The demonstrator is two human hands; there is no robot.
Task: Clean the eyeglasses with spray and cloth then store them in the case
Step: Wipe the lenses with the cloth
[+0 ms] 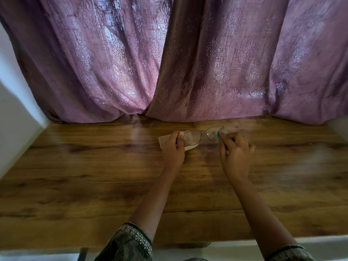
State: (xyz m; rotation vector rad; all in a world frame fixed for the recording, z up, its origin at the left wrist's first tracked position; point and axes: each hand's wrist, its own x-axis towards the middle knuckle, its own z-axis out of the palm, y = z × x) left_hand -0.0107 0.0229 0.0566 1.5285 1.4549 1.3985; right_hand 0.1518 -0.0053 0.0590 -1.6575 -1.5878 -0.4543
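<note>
Thin-framed eyeglasses [202, 136] are held up over the far middle of the wooden table [94, 176]. My left hand [174, 149] pinches their left lens rim. My right hand [234, 155] pinches a small pale green cloth [219, 135] against the right lens. A white, flat eyeglass case [165, 140] lies on the table under my left hand, mostly hidden by it. No spray bottle is in view.
A purple patterned curtain [169, 63] hangs down to the table's far edge. A white wall [15, 110] borders the table on the left. The table's near edge runs just in front of my sleeves.
</note>
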